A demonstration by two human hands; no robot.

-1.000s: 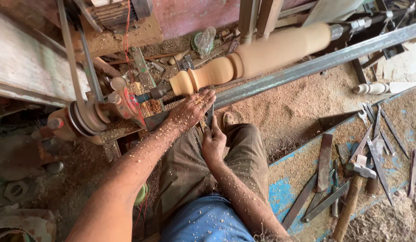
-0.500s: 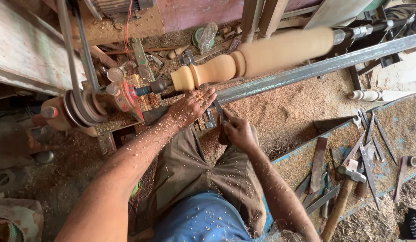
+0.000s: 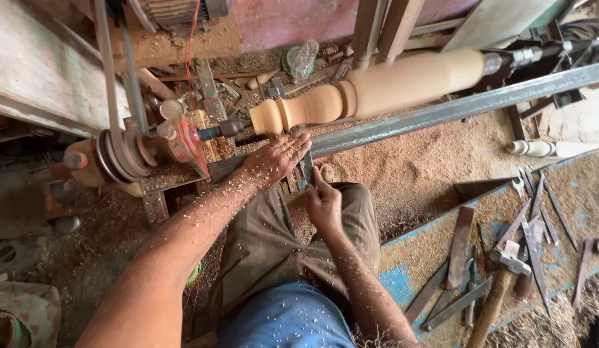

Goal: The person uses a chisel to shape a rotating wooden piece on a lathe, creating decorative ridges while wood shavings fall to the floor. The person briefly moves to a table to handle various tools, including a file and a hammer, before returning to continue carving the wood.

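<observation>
One long piece of turned wood [image 3: 383, 87] is fixed in the lathe, above the grey steel bar [image 3: 454, 109]. Its long side runs from the rounded knob near the red wheel end [image 3: 183, 145] up to the fat end at the metal point [image 3: 525, 57] by the top right corner. It slopes a little, with the right end higher. The left hand [image 3: 274, 161] lies flat on the bar just under the knob, fingers spread and not closed on anything. The right hand [image 3: 324, 206] is just below it, over the knee, closed around a thin metal tool [image 3: 306, 169] that points up toward the wood. There is only a small gap between the bar and the wood, and the two hands are almost touching. To the right of the knee lies a wide patch of sawdust [image 3: 415, 174] with room to move. Past it, a blue board [image 3: 409, 270] along the bottom right edge holds one hammer [image 3: 499, 283] and about ten flat chisels [image 3: 461, 248], close together.
</observation>
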